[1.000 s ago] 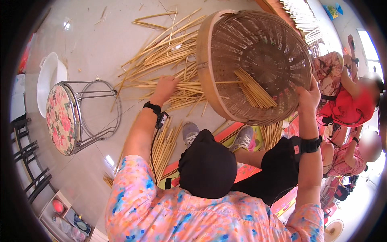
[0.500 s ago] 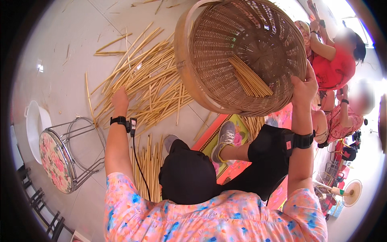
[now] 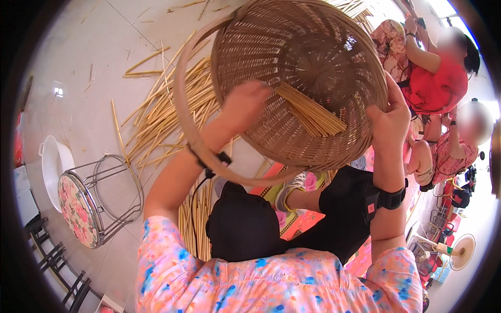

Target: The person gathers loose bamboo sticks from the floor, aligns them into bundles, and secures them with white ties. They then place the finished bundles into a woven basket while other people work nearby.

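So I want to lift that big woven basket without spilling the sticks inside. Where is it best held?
By judgement, at the rim, from two opposite sides. The woven basket is wide and tilted, a bundle of sticks lying loose in its bowl. The right hand grips the right edge; the left hand is at the inner wall by the sticks. A grip on opposite edges probably keeps it level.

Tan woven basket (image 3: 313, 78), pale yellow sticks (image 3: 156, 120), floral-topped stool (image 3: 78, 208), white basin (image 3: 52, 167)

Left hand (image 3: 245, 101) now inside basket (image 3: 292, 62)
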Action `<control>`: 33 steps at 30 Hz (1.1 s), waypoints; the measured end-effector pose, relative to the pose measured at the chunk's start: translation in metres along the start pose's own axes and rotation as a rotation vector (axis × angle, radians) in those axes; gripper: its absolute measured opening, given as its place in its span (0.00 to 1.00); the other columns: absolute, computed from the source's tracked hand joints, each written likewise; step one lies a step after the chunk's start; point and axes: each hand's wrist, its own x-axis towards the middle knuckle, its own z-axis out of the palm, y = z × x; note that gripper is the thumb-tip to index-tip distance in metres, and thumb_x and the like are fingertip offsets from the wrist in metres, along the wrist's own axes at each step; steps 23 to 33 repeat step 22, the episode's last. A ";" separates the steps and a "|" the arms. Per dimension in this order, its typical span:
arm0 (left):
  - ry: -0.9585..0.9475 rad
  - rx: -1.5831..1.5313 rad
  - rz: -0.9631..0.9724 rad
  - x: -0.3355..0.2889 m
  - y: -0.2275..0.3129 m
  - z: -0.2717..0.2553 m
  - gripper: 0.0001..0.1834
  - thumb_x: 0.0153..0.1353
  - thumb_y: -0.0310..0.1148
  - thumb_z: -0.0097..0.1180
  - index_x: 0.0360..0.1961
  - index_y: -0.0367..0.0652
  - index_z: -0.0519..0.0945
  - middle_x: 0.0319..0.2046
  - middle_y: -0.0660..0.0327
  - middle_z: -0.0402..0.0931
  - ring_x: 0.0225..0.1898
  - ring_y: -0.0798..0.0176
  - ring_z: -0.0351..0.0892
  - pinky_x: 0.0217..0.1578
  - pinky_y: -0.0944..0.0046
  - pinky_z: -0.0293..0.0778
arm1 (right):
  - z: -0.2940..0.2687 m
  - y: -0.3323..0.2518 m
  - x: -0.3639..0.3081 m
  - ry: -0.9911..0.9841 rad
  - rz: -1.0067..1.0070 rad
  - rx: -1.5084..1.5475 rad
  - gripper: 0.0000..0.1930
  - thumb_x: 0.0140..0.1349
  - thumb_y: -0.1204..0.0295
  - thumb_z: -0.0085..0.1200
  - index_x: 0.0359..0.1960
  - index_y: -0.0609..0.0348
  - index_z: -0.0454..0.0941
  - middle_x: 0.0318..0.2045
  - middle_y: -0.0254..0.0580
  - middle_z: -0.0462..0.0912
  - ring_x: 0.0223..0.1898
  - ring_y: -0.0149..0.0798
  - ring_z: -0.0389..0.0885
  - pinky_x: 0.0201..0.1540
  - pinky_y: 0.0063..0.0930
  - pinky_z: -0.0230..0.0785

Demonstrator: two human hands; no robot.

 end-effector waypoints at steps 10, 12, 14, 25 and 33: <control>-0.221 0.015 -0.105 0.046 0.017 0.106 0.20 0.53 0.30 0.53 0.49 0.43 0.74 0.42 0.50 0.72 0.48 0.45 0.71 0.46 0.54 0.71 | 0.004 -0.006 0.001 -0.018 0.018 0.105 0.34 0.38 0.91 0.44 0.55 0.68 0.69 0.47 0.42 0.78 0.46 0.30 0.78 0.49 0.20 0.69; -0.152 -0.004 -0.101 0.055 0.010 0.099 0.15 0.55 0.32 0.53 0.44 0.42 0.76 0.39 0.51 0.74 0.46 0.48 0.73 0.43 0.56 0.72 | 0.003 -0.002 0.004 -0.026 0.021 0.120 0.34 0.38 0.91 0.45 0.55 0.68 0.69 0.46 0.41 0.78 0.45 0.30 0.78 0.48 0.20 0.69; -0.049 -0.070 -0.079 0.064 0.009 0.080 0.11 0.58 0.34 0.52 0.39 0.41 0.78 0.38 0.52 0.75 0.43 0.53 0.75 0.40 0.59 0.73 | -0.001 0.002 0.007 -0.032 0.008 0.150 0.34 0.38 0.92 0.45 0.55 0.68 0.69 0.46 0.41 0.78 0.45 0.30 0.78 0.46 0.20 0.70; -0.228 -1.227 -0.663 0.023 -0.001 -0.047 0.19 0.66 0.37 0.44 0.55 0.41 0.71 0.46 0.53 0.76 0.46 0.64 0.74 0.49 0.67 0.69 | -0.001 0.018 0.020 -0.002 0.059 0.184 0.34 0.39 0.93 0.44 0.55 0.67 0.69 0.47 0.42 0.78 0.48 0.32 0.78 0.47 0.20 0.70; -0.228 -1.227 -0.663 0.023 -0.001 -0.047 0.19 0.66 0.37 0.44 0.55 0.41 0.71 0.46 0.53 0.76 0.46 0.64 0.74 0.49 0.67 0.69 | -0.001 0.018 0.020 -0.002 0.059 0.184 0.34 0.39 0.93 0.44 0.55 0.67 0.69 0.47 0.42 0.78 0.48 0.32 0.78 0.47 0.20 0.70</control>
